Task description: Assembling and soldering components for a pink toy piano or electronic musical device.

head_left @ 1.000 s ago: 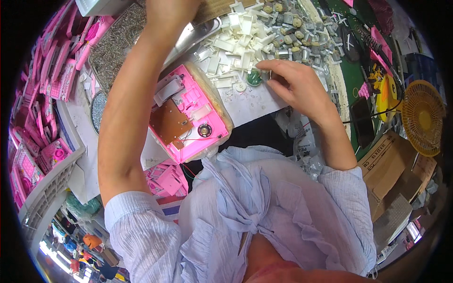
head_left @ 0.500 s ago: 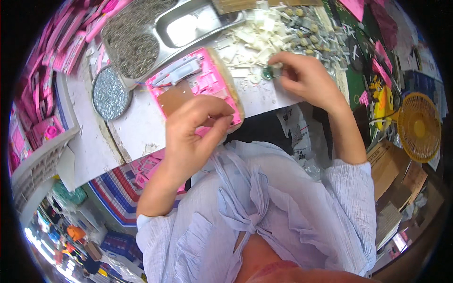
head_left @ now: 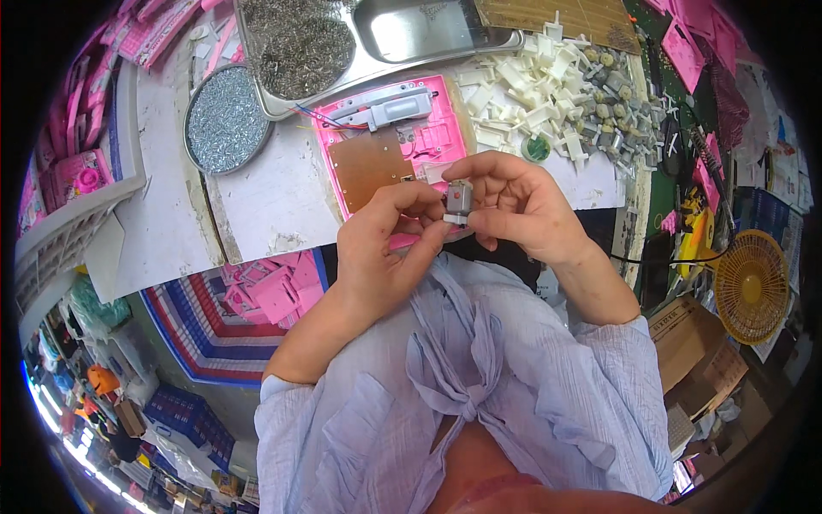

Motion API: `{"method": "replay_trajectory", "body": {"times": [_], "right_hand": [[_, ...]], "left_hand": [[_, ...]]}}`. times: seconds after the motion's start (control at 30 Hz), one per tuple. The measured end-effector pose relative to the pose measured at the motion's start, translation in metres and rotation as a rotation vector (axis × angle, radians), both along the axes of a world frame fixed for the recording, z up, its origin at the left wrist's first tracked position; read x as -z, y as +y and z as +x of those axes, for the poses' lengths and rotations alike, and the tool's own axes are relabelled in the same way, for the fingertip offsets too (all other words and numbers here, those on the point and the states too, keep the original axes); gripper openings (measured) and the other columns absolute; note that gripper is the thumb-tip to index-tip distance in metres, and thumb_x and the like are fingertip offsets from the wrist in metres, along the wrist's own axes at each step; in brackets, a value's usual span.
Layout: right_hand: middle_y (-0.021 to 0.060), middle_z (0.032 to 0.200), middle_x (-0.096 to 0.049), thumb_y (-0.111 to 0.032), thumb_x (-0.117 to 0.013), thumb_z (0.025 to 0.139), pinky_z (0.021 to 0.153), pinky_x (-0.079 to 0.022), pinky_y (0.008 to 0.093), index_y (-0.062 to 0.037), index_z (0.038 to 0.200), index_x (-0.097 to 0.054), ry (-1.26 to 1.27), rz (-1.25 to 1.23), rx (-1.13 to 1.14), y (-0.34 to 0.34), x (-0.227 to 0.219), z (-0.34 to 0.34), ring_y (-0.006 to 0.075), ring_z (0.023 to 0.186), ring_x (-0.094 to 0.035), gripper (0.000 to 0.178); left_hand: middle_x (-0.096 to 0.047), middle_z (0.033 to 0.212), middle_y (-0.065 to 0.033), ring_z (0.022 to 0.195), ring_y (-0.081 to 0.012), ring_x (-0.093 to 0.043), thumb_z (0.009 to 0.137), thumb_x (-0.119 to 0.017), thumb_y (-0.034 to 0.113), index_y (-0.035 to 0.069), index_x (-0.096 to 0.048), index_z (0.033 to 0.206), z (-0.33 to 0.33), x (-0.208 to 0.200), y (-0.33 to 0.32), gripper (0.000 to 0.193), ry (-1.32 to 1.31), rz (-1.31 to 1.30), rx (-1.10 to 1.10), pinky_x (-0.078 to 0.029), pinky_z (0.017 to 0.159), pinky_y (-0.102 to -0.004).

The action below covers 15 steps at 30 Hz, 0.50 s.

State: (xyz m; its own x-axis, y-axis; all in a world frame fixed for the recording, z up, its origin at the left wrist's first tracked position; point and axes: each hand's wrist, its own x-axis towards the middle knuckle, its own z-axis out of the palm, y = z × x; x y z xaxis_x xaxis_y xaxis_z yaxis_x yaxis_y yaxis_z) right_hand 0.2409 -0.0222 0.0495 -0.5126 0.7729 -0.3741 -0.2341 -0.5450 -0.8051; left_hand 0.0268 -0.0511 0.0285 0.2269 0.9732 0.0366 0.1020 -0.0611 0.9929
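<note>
A small grey metal motor [head_left: 460, 197] sits between my two hands, above the near edge of a pink plastic housing [head_left: 441, 111]. My right hand [head_left: 527, 206] pinches the motor from the right, thumb low and forefinger over its top. From the left, my left hand [head_left: 385, 236] closes thumb and forefinger at the motor's lower end, by a small white piece [head_left: 455, 219]; whether it grips the motor or the piece I cannot tell. In the housing lie a brown board [head_left: 370, 167], a grey battery-box-like part [head_left: 398, 110] and thin wires.
Behind the housing stands a metal tray [head_left: 432, 47] beside many small metal pieces. A round dish [head_left: 227, 120] of silvery screws or pins is at left. White plastic parts [head_left: 522, 94], grey motors [head_left: 612, 111] and a small green-topped pot [head_left: 536, 149] lie right. A yellow fan [head_left: 752, 287] stands far right.
My right hand has come left from the white parts and green pot to meet my left hand. The motor now shows between them. The view has shifted, so the table sits differently.
</note>
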Motion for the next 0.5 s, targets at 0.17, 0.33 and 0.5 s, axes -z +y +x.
{"method": "replay_trajectory", "body": {"times": [0.17,0.33,0.5], "right_hand": [[0.0013,0.086,-0.064,0.005,-0.069,0.088,0.061,-0.049,0.0198,-0.0002,0.133,-0.059,-0.107,0.115,-0.019,0.001,-0.002,0.0,0.0069,0.067,-0.06,0.046],[0.0059,0.093,-0.069,0.002,-0.076,0.084,0.067,-0.054,0.0257,0.0002,0.123,-0.065,-0.447,0.737,0.02,-0.003,-0.002,-0.004,0.0141,0.077,-0.066,0.041],[0.012,0.097,-0.071,-0.001,-0.082,0.076,0.069,-0.056,0.0328,-0.0019,0.109,-0.07,-0.589,0.987,-0.07,0.009,-0.014,-0.001,0.0241,0.082,-0.069,0.035]], "left_hand": [[-0.071,0.099,-0.0102,0.087,-0.0139,-0.071,0.087,-0.074,-0.004,0.0,-0.061,0.116,0.0,0.001,-0.001,0.031,-0.077,-0.012,-0.027,-0.06,0.077,-0.0275],[-0.071,0.096,-0.0112,0.086,-0.0177,-0.071,0.084,-0.076,-0.006,0.001,-0.063,0.108,-0.002,0.005,0.0,0.028,-0.067,0.067,-0.03,-0.059,0.074,-0.0299],[-0.07,0.094,-0.0144,0.083,-0.0284,-0.071,0.077,-0.078,-0.007,0.002,-0.063,0.103,-0.009,0.0,0.011,0.032,0.212,0.54,0.013,-0.057,0.071,-0.0349]]}}
